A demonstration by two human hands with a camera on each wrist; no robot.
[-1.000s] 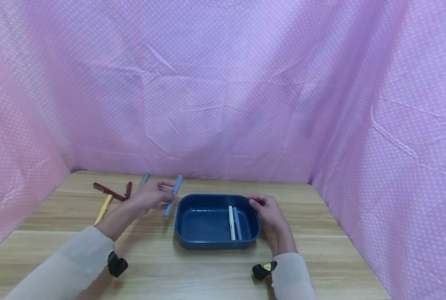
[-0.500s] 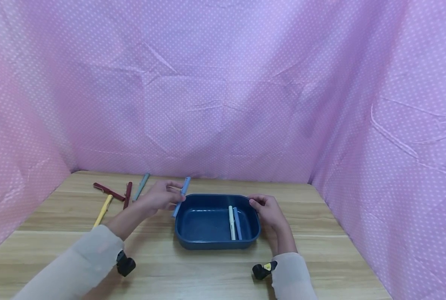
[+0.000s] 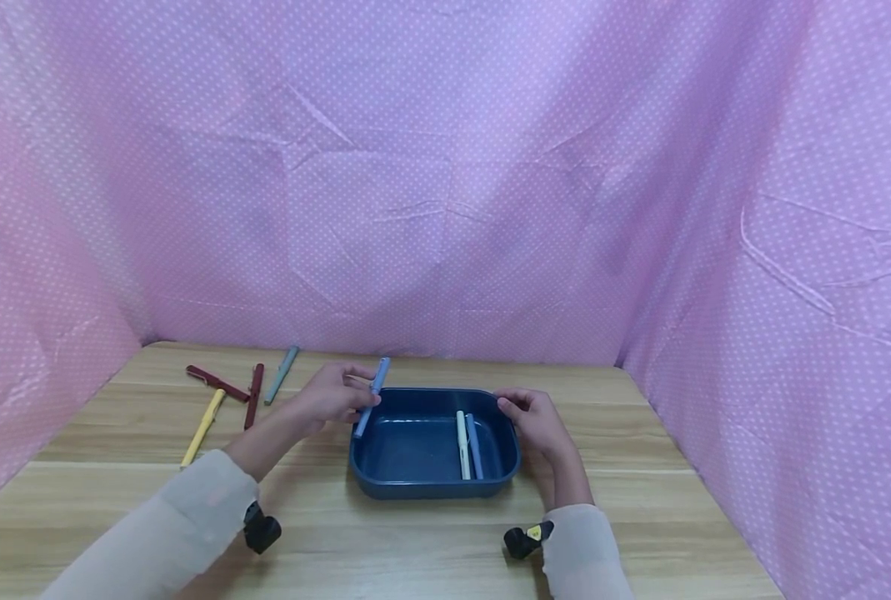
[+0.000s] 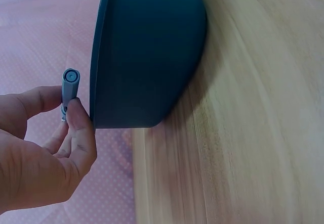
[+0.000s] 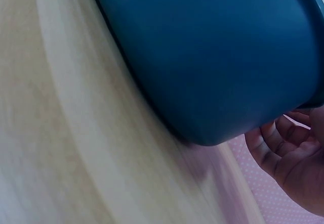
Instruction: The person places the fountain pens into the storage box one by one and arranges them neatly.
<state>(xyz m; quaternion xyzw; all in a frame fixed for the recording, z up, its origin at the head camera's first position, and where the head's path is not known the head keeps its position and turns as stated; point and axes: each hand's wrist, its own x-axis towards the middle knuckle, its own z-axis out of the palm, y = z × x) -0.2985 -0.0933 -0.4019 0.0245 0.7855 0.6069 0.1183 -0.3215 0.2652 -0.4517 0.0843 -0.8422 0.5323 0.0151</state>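
My left hand point(image 3: 331, 397) pinches a light blue pen point(image 3: 380, 376) between thumb and fingers, over the left rim of a dark blue rectangular container point(image 3: 407, 483). In the left wrist view the pen point(image 4: 71, 85) points end-on to the camera, beside the container's outer wall point(image 4: 152, 52). At the far right corner, my right hand point(image 3: 538, 423) grips the container's rim, thumb on top. Its fingers point(image 5: 268, 148) curl behind the wall in the right wrist view. Inside the container, a cream pen point(image 3: 463, 450) and a blue pen point(image 3: 475, 450) lie side by side at the right.
Left of the container, several pens lie on the wooden table point(image 3: 415, 550): a dark red pen point(image 3: 216, 383), a second dark red pen point(image 3: 253, 396), a yellow pen point(image 3: 203, 427) and a grey-green pen point(image 3: 282, 375). A pink dotted cloth point(image 3: 445, 208) surrounds the table's back and sides.
My left hand has carried the light blue pen rightward, from beside the container to over its left rim, uncovering more of the grey-green pen. The right hand and the container have stayed put.
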